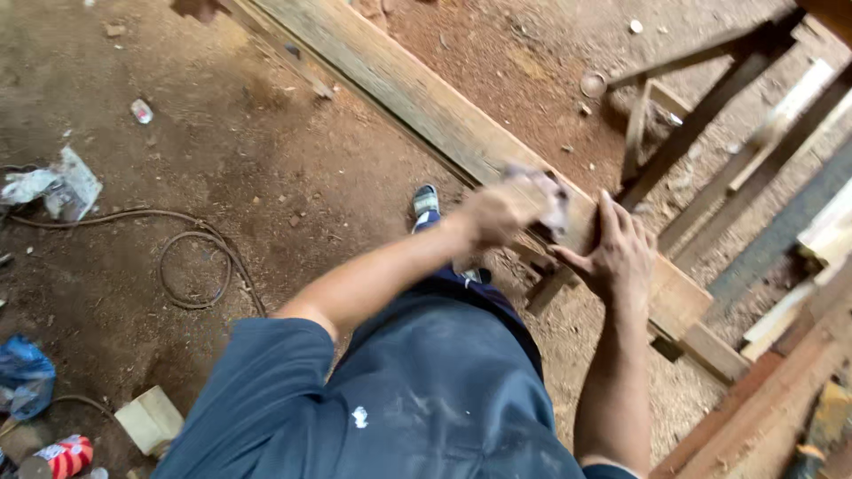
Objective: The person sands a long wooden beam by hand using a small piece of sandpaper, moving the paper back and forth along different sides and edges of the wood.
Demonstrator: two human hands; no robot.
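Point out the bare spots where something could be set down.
Bare dirt lies between the coiled cable and the long plank, and red sawdust ground above the plank toward the round lid. Crowded: the plank's near end under the left hand and right hand, the stacked timber at right, and litter at lower left.

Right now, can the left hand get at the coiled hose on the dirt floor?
Probably not without moving: the left hand is on the plank holding a blurred pad, and the coiled hose lies well off to the side.
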